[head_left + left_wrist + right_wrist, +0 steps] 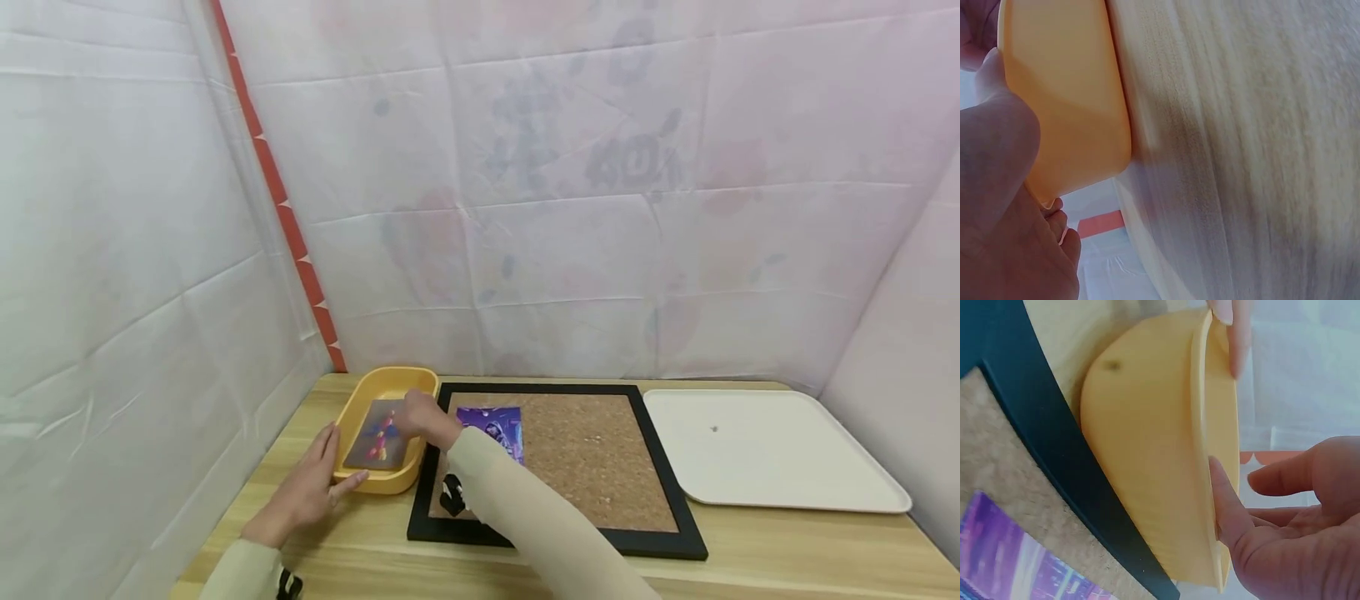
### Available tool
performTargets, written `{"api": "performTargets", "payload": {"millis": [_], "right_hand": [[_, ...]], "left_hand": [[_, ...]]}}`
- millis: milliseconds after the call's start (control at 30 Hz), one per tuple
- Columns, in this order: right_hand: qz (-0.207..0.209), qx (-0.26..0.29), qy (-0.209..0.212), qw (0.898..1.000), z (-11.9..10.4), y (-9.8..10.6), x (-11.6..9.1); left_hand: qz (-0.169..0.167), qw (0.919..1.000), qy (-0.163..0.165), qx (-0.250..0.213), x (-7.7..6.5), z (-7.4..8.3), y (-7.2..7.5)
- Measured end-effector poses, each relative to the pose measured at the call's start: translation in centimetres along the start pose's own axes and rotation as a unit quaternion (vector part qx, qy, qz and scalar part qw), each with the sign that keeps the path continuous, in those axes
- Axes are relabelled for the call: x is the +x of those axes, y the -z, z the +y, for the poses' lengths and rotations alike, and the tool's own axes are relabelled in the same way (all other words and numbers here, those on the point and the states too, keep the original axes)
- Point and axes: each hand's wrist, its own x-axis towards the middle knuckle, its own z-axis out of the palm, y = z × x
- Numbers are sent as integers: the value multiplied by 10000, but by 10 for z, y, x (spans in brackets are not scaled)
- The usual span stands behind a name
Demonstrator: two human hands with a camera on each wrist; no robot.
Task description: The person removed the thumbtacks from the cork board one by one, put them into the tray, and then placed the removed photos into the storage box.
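Note:
A yellow plastic tub stands at the left of the table. My left hand grips its near left corner, thumb over the near rim and fingers along the left side. Inside the tub lies a flat grey-brown packet with pink, blue and yellow print. My right hand reaches over the tub's right side, above the packet's right edge. In the right wrist view its thumb and fingers are apart at the rim, with nothing seen between them; some fingertips are hidden inside the tub.
Right of the tub lies a black-framed cork board, with a shiny purple packet on its left part, partly under my right forearm. A white tray is farther right. White cloth hangs behind the wooden table.

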Motion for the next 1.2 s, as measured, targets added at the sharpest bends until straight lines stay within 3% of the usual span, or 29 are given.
{"api": "performTargets", "payload": {"millis": [100, 200, 400, 600, 767, 1000, 1200], "right_hand": [[-85, 823, 96, 9965, 3, -2, -11], [-188, 1034, 384, 9937, 5, -4, -24], [-309, 602, 1091, 9917, 10, -8, -42], [-57, 12, 1759, 9844, 18, -5, -58], [99, -110, 1886, 9819, 26, -1, -68], [-51, -46, 2137, 9769, 40, 4, -77], [-186, -30, 1904, 9815, 54, 11, -88]], "left_hand": [[-41, 10000, 27, 25, -2, -2, -1], [-95, 9999, 75, 31, -6, -2, -1], [-127, 9999, 57, 95, -8, -4, 0], [-73, 9999, -21, 87, -7, -4, 2], [-67, 10000, -20, -64, -7, -1, 5], [-116, 9997, 149, -134, -3, 2, 9], [18, 9998, 91, 163, 2, 8, 11]]}}
